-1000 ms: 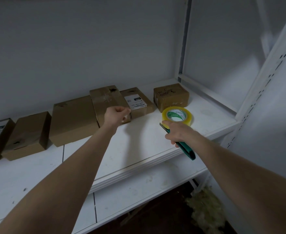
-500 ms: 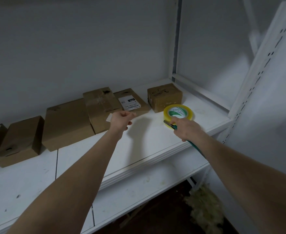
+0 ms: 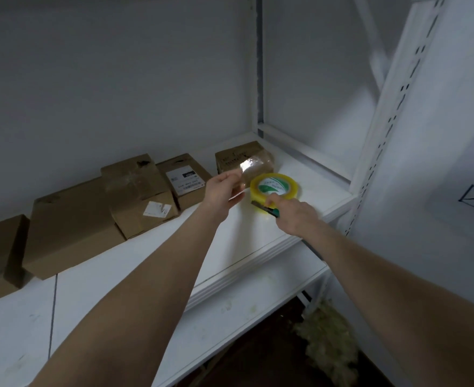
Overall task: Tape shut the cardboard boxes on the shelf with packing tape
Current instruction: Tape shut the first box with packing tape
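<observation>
The white box label (image 3: 185,181) and tape roll (image 3: 275,187) print are illegible.

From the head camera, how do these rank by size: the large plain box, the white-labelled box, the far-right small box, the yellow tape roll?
1. large plain box
2. white-labelled box and far-right small box: about alike; the small one is partly hidden, so unranked
3. yellow tape roll, smallest

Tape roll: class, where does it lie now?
Head view: the tape roll lies flat on the shelf near its right end, in front of the rightmost box, right hand at its near edge.
</observation>
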Demonstrator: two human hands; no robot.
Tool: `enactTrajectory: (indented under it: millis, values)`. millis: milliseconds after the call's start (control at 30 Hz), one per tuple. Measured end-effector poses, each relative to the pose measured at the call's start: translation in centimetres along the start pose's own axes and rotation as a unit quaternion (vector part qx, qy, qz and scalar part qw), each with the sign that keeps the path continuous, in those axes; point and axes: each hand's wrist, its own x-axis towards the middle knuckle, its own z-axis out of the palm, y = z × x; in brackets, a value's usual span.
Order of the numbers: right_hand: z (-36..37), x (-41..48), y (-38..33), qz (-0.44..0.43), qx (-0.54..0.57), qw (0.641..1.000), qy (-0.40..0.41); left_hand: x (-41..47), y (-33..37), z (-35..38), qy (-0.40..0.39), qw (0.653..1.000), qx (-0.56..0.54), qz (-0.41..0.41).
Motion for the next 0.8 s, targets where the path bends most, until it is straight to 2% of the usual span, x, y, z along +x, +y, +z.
enactTrajectory:
  millis: [100, 300, 800]
  values:
    - [-0.2, 0.4, 0.7, -0.002, -0.002, 1.0, -0.007, 1.3, -0.3, 2.6, -0.033, 0.999, -0.026, -0.002]
    - [-1.3, 0.9, 2.8, -0.009, -0.038, 0.999, 0.015, 3.7, -1.0, 6.2, -0.034, 0.999, -0.004, 0.001]
    - [-1.5, 4.3, 4.2, -0.03, -0.041, 0.997, 0.057, 7.8, -2.4, 8.6, -0.03, 0.999, -0.02, -0.002]
